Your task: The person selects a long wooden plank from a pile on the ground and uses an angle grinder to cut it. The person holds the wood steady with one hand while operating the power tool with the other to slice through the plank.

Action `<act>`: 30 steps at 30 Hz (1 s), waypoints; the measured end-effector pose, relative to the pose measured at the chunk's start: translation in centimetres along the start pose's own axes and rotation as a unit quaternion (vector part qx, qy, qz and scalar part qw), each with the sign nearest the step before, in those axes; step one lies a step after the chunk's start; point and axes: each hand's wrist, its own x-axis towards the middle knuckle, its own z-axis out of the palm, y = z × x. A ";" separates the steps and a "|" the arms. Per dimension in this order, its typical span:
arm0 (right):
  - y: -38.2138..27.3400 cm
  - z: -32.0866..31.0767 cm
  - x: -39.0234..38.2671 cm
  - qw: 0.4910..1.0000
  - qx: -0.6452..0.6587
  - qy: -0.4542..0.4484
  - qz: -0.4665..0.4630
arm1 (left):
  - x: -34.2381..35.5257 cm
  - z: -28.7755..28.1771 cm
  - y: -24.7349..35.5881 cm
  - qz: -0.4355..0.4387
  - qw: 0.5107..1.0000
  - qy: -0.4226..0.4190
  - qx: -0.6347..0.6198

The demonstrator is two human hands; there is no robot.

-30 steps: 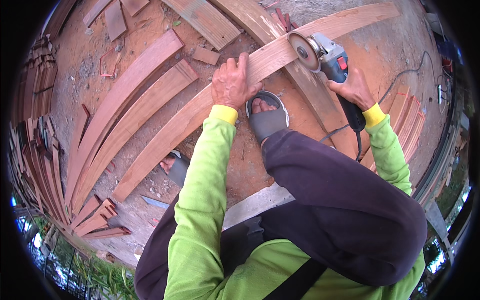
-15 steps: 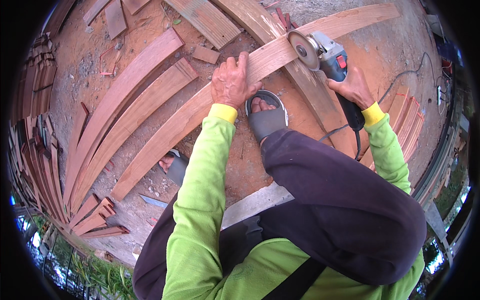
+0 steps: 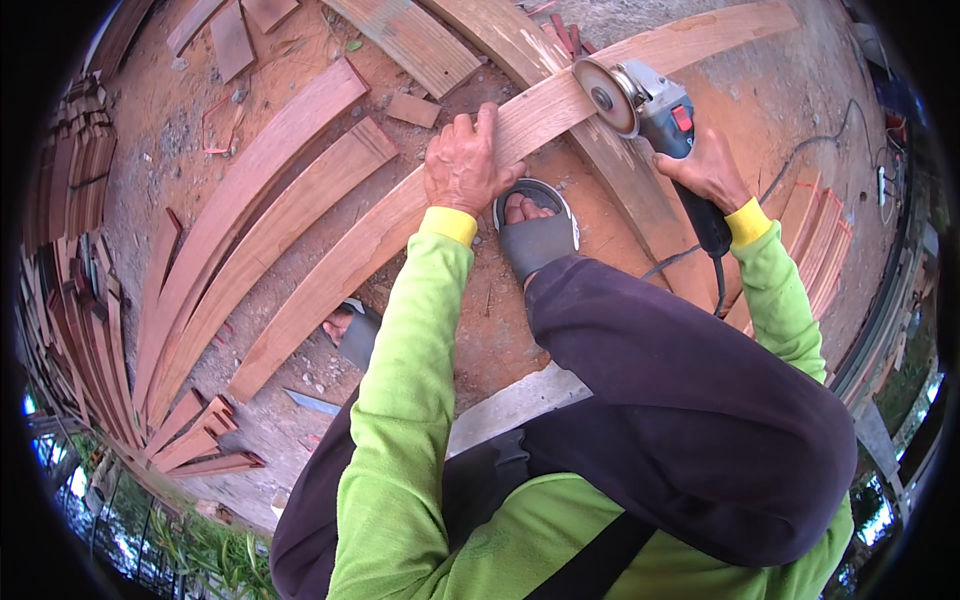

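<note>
Two hands fill the head view; the left hand (image 3: 465, 165) clasps the curved plank (image 3: 545, 112), seemingly to steady it; the right hand (image 3: 712, 172) grips the grinder (image 3: 667, 130), disc (image 3: 605, 97) beside the plank, which crosses a board (image 3: 630, 190), apparently its prop.

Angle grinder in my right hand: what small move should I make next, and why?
I'd probably ease the disc of the angle grinder lightly along the near edge of the curved wooden plank, away from your left hand: the disc sits at that edge, your right hand holds the grinder, and your left hand grips the plank, which lies across another board.
</note>
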 end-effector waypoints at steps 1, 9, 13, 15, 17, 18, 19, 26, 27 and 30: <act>0.0 0.0 0.0 1.000 0.003 0.000 -0.002 | 0.0 0.0 0.0 -0.001 1.000 -0.001 0.001; -0.3 0.0 0.0 1.000 0.003 0.018 -0.004 | 0.0 0.0 0.0 0.009 1.000 0.004 0.004; -0.6 -0.2 0.0 1.000 0.009 0.010 0.002 | 0.0 -0.1 0.2 0.004 1.000 0.000 0.006; -0.8 -0.2 -0.1 1.000 0.010 0.017 -0.004 | 0.0 -0.1 0.1 0.007 1.000 0.003 0.006; -0.9 -0.2 -0.1 1.000 0.015 0.019 -0.008 | 0.0 -0.1 0.1 0.007 1.000 0.005 0.005; -1.0 -0.2 -0.1 1.000 0.019 0.017 -0.007 | 0.0 -0.1 0.1 0.007 1.000 0.006 0.004; -1.1 -0.3 -0.1 1.000 0.022 0.016 -0.007 | 0.0 -0.1 0.1 0.006 1.000 0.006 0.003; -1.0 -0.4 0.3 1.000 -0.003 0.009 -0.002 | 0.0 -0.1 0.1 0.006 1.000 0.000 0.006; -1.3 -0.4 0.2 1.000 -0.004 0.008 0.001 | 0.0 -0.1 0.1 0.007 1.000 0.000 0.007; -0.9 -0.2 0.4 1.000 -0.002 0.014 -0.003 | 0.0 0.0 0.1 0.007 1.000 0.002 0.007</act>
